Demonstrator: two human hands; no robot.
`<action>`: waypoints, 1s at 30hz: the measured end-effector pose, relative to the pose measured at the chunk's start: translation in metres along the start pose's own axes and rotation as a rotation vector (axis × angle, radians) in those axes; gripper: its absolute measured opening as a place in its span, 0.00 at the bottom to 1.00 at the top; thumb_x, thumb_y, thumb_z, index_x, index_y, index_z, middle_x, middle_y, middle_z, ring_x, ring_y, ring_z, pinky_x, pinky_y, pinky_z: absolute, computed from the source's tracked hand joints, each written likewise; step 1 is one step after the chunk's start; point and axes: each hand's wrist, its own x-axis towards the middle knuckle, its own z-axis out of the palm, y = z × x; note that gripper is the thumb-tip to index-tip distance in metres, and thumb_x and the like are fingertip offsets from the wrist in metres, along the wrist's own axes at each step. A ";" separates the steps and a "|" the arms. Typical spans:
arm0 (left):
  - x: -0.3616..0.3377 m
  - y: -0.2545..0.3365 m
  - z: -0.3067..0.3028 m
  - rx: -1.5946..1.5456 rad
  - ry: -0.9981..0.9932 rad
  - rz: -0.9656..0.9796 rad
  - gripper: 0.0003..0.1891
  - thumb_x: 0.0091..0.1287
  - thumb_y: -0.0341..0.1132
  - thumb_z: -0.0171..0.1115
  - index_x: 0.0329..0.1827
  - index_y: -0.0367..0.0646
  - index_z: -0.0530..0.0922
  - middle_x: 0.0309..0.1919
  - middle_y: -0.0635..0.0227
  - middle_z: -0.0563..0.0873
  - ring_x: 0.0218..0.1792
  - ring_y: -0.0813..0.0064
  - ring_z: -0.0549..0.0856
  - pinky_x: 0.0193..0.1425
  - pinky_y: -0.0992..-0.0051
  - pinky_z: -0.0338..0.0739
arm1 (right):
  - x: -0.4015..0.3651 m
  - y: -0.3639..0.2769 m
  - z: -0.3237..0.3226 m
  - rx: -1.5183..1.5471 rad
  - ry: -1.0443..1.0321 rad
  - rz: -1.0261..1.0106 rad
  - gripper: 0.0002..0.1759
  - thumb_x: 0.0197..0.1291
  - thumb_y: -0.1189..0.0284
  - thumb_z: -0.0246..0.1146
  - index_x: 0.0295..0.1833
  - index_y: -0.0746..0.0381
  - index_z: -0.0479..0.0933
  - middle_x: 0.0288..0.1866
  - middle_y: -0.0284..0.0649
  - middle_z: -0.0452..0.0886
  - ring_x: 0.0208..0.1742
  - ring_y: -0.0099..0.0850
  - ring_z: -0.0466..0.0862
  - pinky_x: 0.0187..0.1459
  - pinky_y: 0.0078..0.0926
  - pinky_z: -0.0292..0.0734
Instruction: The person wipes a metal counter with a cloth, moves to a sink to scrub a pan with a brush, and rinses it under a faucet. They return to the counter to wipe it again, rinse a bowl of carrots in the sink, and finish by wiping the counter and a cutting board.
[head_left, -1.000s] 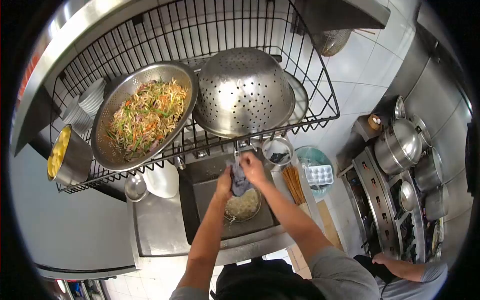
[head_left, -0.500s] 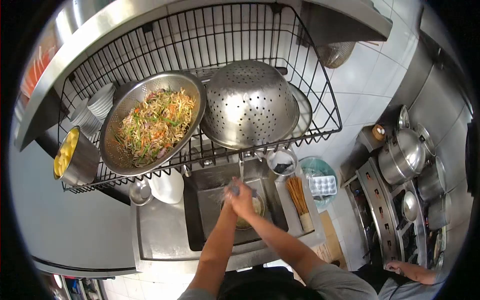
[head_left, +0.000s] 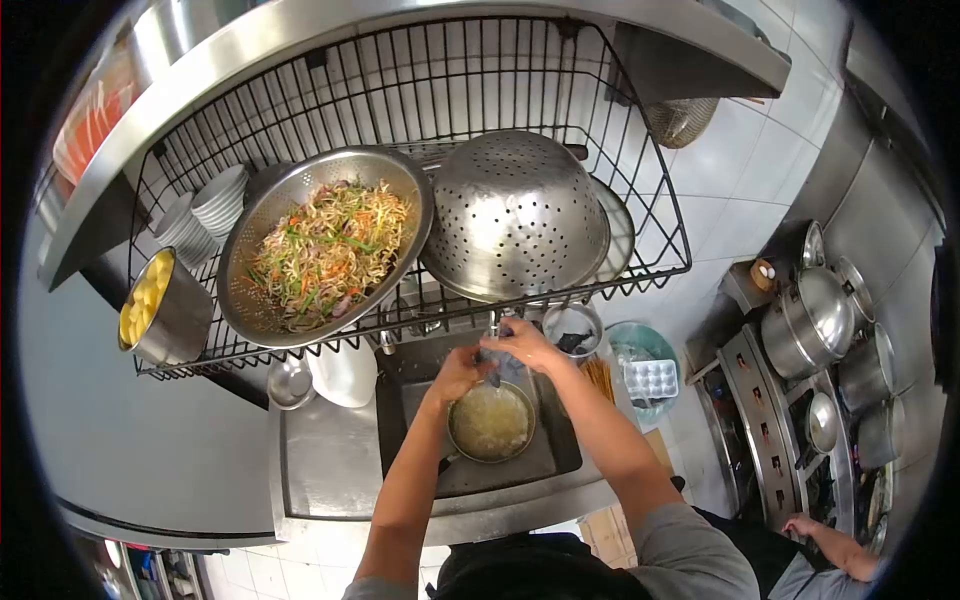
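Note:
My left hand (head_left: 460, 373) and my right hand (head_left: 522, 346) are close together over the sink (head_left: 545, 455), beneath the tap. Both have closed on a small grey, wet-looking scrap (head_left: 490, 372), perhaps a scouring pad or cloth; the fingers partly hide it. Right below them a round frying pan (head_left: 490, 425) sits in the sink with cloudy yellowish water in it, its dark handle pointing to the lower left. Just beyond my right hand, a metal bowl (head_left: 588, 318) on the sink edge has a dark piece in it.
Over the sink hangs a black wire rack (head_left: 480, 305) with a colander of noodles (head_left: 330, 255) and an upturned colander (head_left: 525, 215). A white jug (head_left: 345, 375) is at the left. Right are sticks (head_left: 598, 376), a stove (head_left: 765, 410) with pots and a co-worker's arm (head_left: 840, 550).
My hands, pressed together over the pan before, have moved up toward the tap and apart, leaving the pan in plain view. The whole view has shifted slightly.

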 end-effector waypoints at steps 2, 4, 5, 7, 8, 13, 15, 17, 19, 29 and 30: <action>-0.004 0.014 -0.008 0.036 0.029 0.059 0.12 0.66 0.40 0.68 0.41 0.40 0.80 0.30 0.76 0.80 0.33 0.85 0.76 0.36 0.76 0.71 | 0.002 0.011 -0.018 0.039 -0.216 0.005 0.45 0.55 0.53 0.73 0.67 0.76 0.66 0.64 0.54 0.75 0.61 0.36 0.76 0.60 0.30 0.71; -0.011 0.017 -0.019 -0.038 0.155 -0.112 0.12 0.67 0.38 0.67 0.28 0.46 0.76 0.26 0.81 0.75 0.29 0.89 0.72 0.32 0.77 0.67 | 0.010 0.050 -0.021 0.098 -0.276 -0.014 0.22 0.56 0.68 0.73 0.52 0.68 0.77 0.48 0.37 0.82 0.50 0.30 0.80 0.55 0.29 0.74; -0.010 0.016 -0.021 -0.036 0.152 -0.110 0.12 0.67 0.38 0.67 0.28 0.46 0.76 0.26 0.81 0.75 0.29 0.89 0.72 0.32 0.77 0.67 | 0.019 0.071 -0.024 0.099 -0.272 -0.015 0.22 0.56 0.68 0.73 0.52 0.68 0.77 0.48 0.37 0.82 0.50 0.30 0.80 0.55 0.29 0.74; -0.015 0.004 -0.022 -0.263 0.292 -0.057 0.12 0.67 0.37 0.67 0.29 0.48 0.72 0.19 0.85 0.70 0.24 0.91 0.69 0.26 0.82 0.56 | 0.022 0.079 -0.029 0.520 0.019 0.136 0.31 0.56 0.60 0.72 0.60 0.68 0.75 0.54 0.40 0.80 0.57 0.27 0.77 0.56 0.25 0.71; -0.010 -0.019 -0.024 -0.249 0.272 0.045 0.10 0.69 0.41 0.64 0.32 0.49 0.75 0.24 0.80 0.76 0.27 0.85 0.74 0.32 0.79 0.67 | 0.014 0.070 -0.032 0.891 0.032 0.097 0.12 0.61 0.72 0.67 0.49 0.63 0.78 0.46 0.34 0.82 0.47 0.25 0.80 0.50 0.29 0.75; 0.002 -0.035 0.023 -1.051 0.349 -0.324 0.21 0.71 0.48 0.55 0.57 0.43 0.77 0.36 0.69 0.83 0.46 0.72 0.81 0.58 0.65 0.73 | -0.018 0.024 0.097 0.531 0.303 -0.318 0.04 0.63 0.76 0.61 0.33 0.60 0.76 0.29 0.38 0.81 0.33 0.34 0.81 0.40 0.30 0.74; 0.025 -0.157 0.034 -1.627 -0.456 0.513 0.24 0.71 0.50 0.54 0.62 0.42 0.75 0.37 0.69 0.84 0.48 0.73 0.80 0.57 0.65 0.73 | -0.034 0.008 0.113 -0.120 0.405 -0.694 0.16 0.60 0.69 0.67 0.26 0.60 0.68 0.22 0.41 0.73 0.23 0.40 0.76 0.28 0.34 0.68; 0.008 -0.099 0.043 -0.758 0.466 -0.137 0.17 0.75 0.47 0.54 0.46 0.41 0.80 0.38 0.74 0.82 0.38 0.78 0.80 0.39 0.77 0.75 | -0.012 0.014 0.099 -0.128 0.527 -0.608 0.15 0.62 0.70 0.64 0.25 0.64 0.69 0.23 0.49 0.72 0.25 0.49 0.76 0.29 0.40 0.71; -0.026 0.045 0.036 -0.464 0.409 -0.490 0.25 0.72 0.47 0.57 0.65 0.39 0.74 0.55 0.69 0.81 0.54 0.76 0.76 0.60 0.72 0.69 | 0.003 0.017 0.066 -0.238 0.667 -0.402 0.14 0.63 0.69 0.65 0.29 0.67 0.73 0.22 0.47 0.74 0.24 0.42 0.75 0.30 0.39 0.69; -0.010 0.028 -0.007 -0.047 0.059 0.119 0.13 0.60 0.33 0.71 0.44 0.36 0.83 0.26 0.75 0.81 0.29 0.83 0.75 0.34 0.74 0.71 | -0.014 -0.002 0.011 0.188 -0.153 -0.193 0.19 0.54 0.61 0.75 0.34 0.66 0.78 0.30 0.32 0.80 0.34 0.22 0.76 0.36 0.28 0.72; -0.010 0.022 -0.017 0.048 0.044 0.032 0.13 0.59 0.32 0.71 0.44 0.36 0.83 0.23 0.73 0.79 0.25 0.83 0.74 0.30 0.73 0.70 | -0.014 0.017 0.009 -0.056 -0.243 -0.252 0.19 0.52 0.63 0.76 0.40 0.65 0.79 0.30 0.34 0.78 0.35 0.23 0.76 0.38 0.29 0.73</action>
